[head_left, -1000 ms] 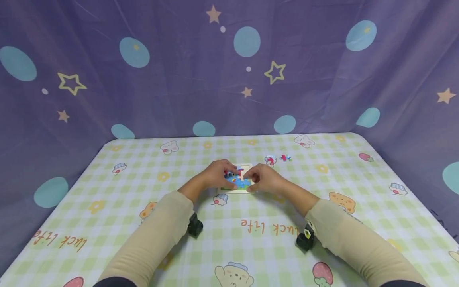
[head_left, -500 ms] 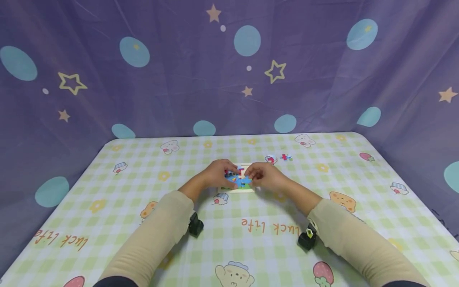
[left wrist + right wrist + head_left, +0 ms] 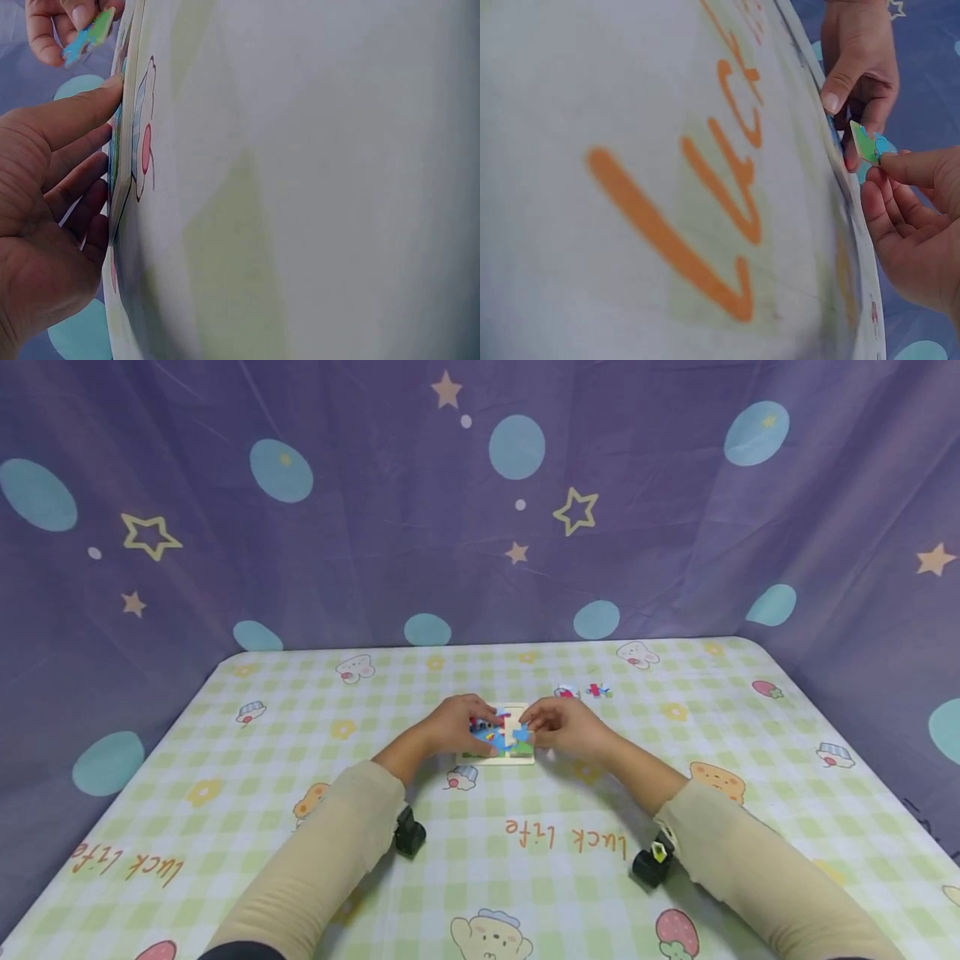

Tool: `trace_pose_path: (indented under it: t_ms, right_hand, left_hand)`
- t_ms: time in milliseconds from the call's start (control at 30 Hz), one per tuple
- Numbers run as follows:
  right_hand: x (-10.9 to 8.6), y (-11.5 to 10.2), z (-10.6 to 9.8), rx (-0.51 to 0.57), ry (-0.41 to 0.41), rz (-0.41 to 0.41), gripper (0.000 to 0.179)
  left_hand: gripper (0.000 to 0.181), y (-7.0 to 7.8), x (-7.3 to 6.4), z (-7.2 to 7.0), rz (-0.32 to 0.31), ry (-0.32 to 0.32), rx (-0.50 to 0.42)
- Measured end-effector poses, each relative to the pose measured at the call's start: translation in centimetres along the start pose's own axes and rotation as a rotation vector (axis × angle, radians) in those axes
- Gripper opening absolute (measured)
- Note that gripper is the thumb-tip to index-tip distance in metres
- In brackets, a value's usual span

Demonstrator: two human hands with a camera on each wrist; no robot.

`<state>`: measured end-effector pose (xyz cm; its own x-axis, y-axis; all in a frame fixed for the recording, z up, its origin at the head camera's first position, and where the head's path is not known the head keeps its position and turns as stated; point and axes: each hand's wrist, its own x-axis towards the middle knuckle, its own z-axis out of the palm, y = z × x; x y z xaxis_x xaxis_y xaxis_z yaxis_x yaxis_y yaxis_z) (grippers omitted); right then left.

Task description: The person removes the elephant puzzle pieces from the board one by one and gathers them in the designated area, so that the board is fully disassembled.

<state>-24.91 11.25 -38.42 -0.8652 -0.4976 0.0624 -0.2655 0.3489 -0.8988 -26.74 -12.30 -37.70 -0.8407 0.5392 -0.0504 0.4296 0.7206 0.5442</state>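
Observation:
A small jigsaw puzzle board (image 3: 495, 760) with a pale frame lies mid-table, its left part filled with a colourful picture. My left hand (image 3: 452, 725) rests on the left of this board, thumb toward the near side and fingers toward the far side. Over the board's right part, my right hand (image 3: 572, 729) pinches a blue and green puzzle piece (image 3: 870, 144) between thumb and fingers. The piece is tilted and raised off the board in both wrist views. Pale bare backing shows at the board's upper right.
Two loose puzzle pieces lie beyond the right hand: one red and white piece (image 3: 567, 692) and one red and blue piece (image 3: 597, 690). A checked, printed tablecloth (image 3: 420, 893) covers the table. A purple curtain (image 3: 360, 577) hangs behind it.
The right hand has lifted the blue and green puzzle piece from the board and shifted slightly right with it. The left hand stays in place on the board.

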Motion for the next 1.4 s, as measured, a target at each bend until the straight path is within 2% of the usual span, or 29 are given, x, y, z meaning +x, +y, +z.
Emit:
trace_pose_path:
  t_ms: [533, 900, 1400]
  right_hand:
    - [-1.6, -0.5, -1.7, 0.122, 0.055, 0.005, 0.026]
    - [-2.8, -0.8, -2.9, 0.207, 0.094, 0.042, 0.031]
    - [-4.3, -1.1, -4.7, 0.243, 0.131, 0.024, 0.033]
  left_hand:
    - [0.048, 0.2, -0.2, 0.0, -0.031, -0.004, -0.008]
    - [0.049, 0.2, -0.1, 0.1, -0.046, -0.008, -0.003]
    - [0.05, 0.2, -0.2, 0.1, -0.047, 0.001, -0.034]
